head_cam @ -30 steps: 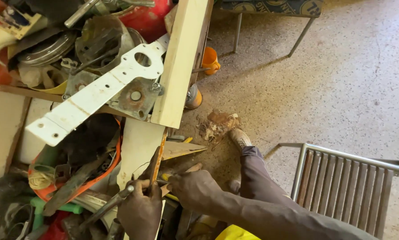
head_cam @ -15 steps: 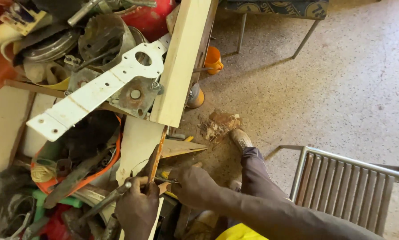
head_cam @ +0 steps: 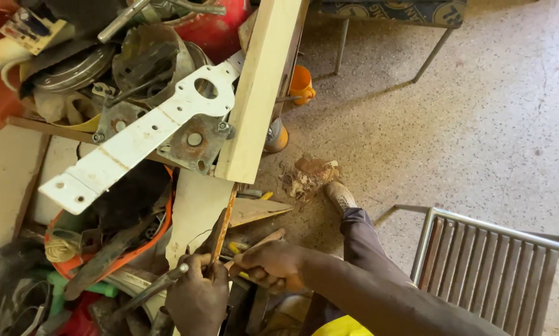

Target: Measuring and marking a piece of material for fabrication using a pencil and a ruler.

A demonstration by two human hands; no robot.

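Rusty thin blade (head_cam: 222,231), near upright

Person seen from above: bare left hand (head_cam: 198,298) and bare right hand (head_cam: 272,266), a dark long sleeve (head_cam: 379,298), dark trousers (head_cam: 360,239), a worn brownish shoe (head_cam: 340,196), a yellow garment edge (head_cam: 342,326).

At the near edge, the left hand (head_cam: 197,298) grips a thin rusty strip (head_cam: 225,224) beside a grey metal rod (head_cam: 147,291). The right hand (head_cam: 272,264), just to its right, closes around a yellow-handled tool (head_cam: 245,274). Farther left, a long white perforated bracket (head_cam: 139,137) lies across cluttered scrap. A metal chair (head_cam: 497,261) stands right.
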